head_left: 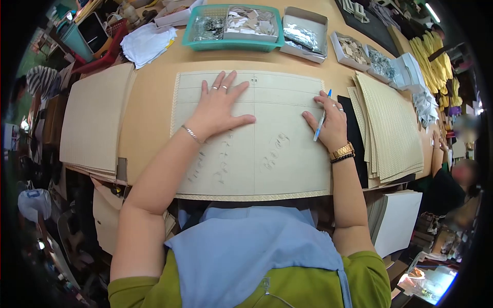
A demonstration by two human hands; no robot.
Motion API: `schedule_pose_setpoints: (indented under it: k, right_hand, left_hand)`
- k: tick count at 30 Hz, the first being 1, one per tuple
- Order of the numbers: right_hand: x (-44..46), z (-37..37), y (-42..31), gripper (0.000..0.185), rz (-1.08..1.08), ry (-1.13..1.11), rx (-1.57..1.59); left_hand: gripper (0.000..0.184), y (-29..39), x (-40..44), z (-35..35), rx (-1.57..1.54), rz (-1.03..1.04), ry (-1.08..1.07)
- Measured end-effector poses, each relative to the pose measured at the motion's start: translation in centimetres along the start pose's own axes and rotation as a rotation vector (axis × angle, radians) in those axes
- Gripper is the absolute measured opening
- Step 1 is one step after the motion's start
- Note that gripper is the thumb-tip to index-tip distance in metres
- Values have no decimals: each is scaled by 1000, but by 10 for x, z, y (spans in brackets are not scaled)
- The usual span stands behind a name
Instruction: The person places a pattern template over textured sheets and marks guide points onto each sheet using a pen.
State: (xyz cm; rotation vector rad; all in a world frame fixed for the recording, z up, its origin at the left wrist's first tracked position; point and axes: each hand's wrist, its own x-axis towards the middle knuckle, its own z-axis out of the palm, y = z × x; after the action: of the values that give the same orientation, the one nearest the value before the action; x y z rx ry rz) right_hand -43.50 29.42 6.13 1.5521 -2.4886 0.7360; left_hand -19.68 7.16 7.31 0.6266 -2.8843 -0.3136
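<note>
My left hand [223,110] is spread wide and flat, palm down, on the big cream board [277,159] with thin ruled lines and pencil scribbles. Its thumb points right and reaches the middle line. My right hand [331,120] is curled narrow, holding a thin clear pen with a blue end [319,128] over the board's right edge, and the wrist sits over that side. The board lies flat on the tan wooden bench [149,97], with its near side at the bench's front edge, close to my body. I cannot tell if it pokes out past the wood. On the left, a strip of bare wood gives me room between the board and a stack of cream ridged sheets [95,113]. Past the far side, another bare strip runs up to a teal plastic basket [233,47] full of small bits. The right side is tighter: a flat black sheet [354,118] lies just beside the board, and next to it is a messy pile of cream ridged sheets [393,123] with uneven edges. A crumpled white cloth [149,43] lies far left, near the basket.
</note>
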Motion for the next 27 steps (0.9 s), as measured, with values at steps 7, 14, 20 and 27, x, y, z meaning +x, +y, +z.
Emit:
schedule_pose_setpoints:
  k: [7, 14, 20, 27]
  right_hand:
    - [22, 2, -3, 35, 136, 176, 513]
    - [58, 30, -56, 24, 261, 65, 1025]
    - [84, 68, -76, 14, 154, 10, 910]
    - [95, 68, -98, 13, 132, -41, 745]
  left_hand:
    - [84, -10, 10, -5, -75, 30, -47]
    - [83, -21, 17, -4, -188, 30, -9]
    - [88, -22, 24, -3, -247, 18, 11]
    - [90, -23, 24, 1, -286, 26, 35]
